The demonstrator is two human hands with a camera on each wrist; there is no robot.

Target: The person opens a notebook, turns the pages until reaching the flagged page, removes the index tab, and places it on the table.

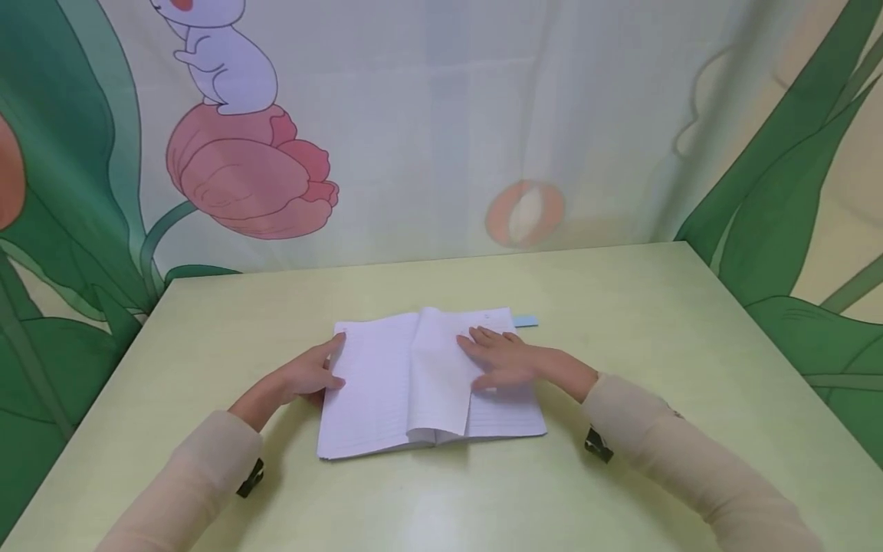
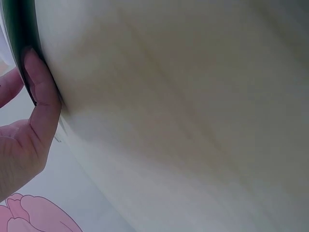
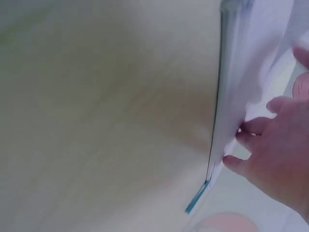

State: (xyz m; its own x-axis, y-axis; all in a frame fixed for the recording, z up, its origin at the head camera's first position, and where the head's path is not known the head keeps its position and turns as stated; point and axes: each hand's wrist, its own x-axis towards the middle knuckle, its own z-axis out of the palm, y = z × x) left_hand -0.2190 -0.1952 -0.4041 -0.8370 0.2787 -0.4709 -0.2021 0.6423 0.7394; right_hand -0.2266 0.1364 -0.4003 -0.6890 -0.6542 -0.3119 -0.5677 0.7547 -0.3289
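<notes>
- A left sleeve (image 1: 172, 491) and a right sleeve (image 1: 697, 464) of pale beige cloth were worn.
- The right sleeve was creased and marked by a small dark spot (image 1: 674, 412).
- A black left wrist piece (image 1: 251, 480) and a black right wrist piece (image 1: 598, 447), both angular, were partly hidden.

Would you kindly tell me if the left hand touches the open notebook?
Touching: the left wrist view shows the left hand gripping the edge of the open notebook.

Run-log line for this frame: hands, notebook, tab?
left hand: grips left edge of notebook | right hand: spread on right side | notebook: open, one page curled mid-spread | blue tab: juts past right edge
</notes>
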